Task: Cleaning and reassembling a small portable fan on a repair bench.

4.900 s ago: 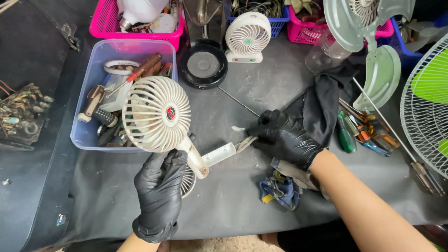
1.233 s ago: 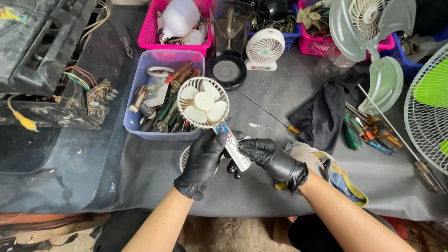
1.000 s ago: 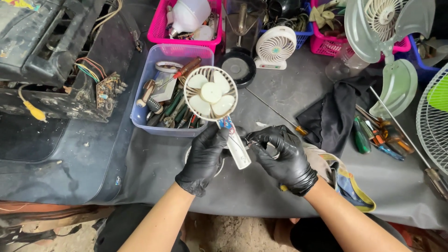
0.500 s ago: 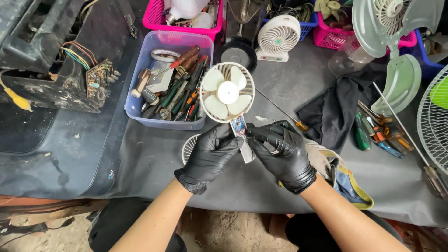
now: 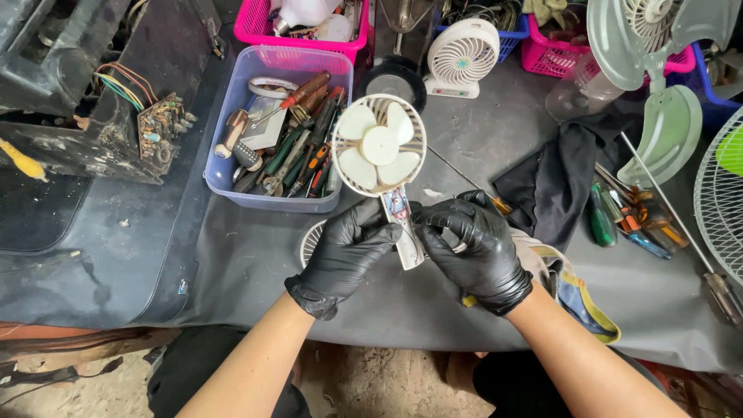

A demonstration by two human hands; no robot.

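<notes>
**Small handheld fan held in both gloved hands above the bench**

Left hand, in a black glove, closed around the white handle of the handheld fan from the left; right hand, gloved the same, curled against the handle from the right, fingertips pressed at the open side where red wiring shows; fan upright, front grille off, white blades bare inside the round cage, raised over the near edge of the grey table cover; detached round grille flat on the cover, partly hidden behind the left wrist.

Just behind the fan, a clear plastic tub with a bluish rim, crowded with screwdrivers and pliers; beyond it, a pink basket at the far edge; to the right of that, a white desk fan standing upright; a black cloth rumpled right of the hands; loose screwdrivers beside it; a bare circuit board with coloured wires far left; pale green fan blades at upper right.
</notes>
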